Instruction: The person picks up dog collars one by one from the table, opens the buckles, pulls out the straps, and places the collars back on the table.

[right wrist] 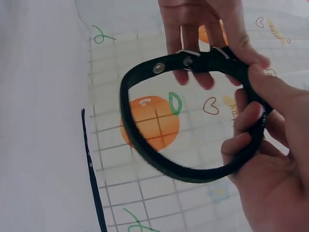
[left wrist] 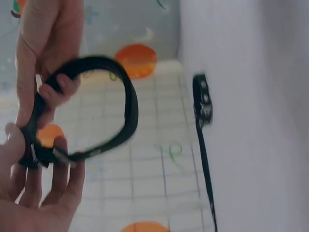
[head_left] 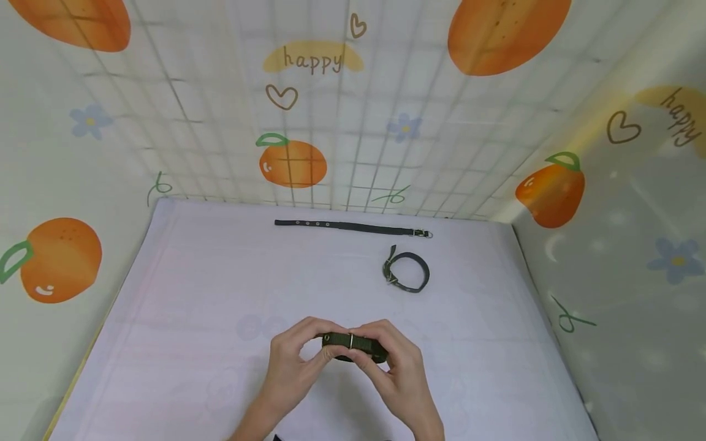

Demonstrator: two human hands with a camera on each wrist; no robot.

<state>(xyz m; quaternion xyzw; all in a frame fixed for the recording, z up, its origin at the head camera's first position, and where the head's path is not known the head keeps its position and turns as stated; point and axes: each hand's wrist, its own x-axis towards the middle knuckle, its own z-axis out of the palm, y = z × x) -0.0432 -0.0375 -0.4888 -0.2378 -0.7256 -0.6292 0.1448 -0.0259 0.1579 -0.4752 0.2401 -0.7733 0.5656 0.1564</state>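
Note:
A dark green strap collar (right wrist: 159, 166) is buckled into a loop and held up between both hands. My left hand (head_left: 295, 355) pinches it near the metal buckle and eyelets, thumb below and fingers above in the head view. My right hand (head_left: 394, 361) grips the band just beside, its thumb close to the left one. In the right wrist view two metal pieces and an eyelet show along the top of the loop, and the right fingers curl round the band.
Farther back on the white table (head_left: 193, 275) lies a second collar (head_left: 427, 269), closed in a ring. Behind it a third collar (head_left: 369, 228) is laid out straight, its buckle at the right. Printed sheets with oranges form walls at the back and sides.

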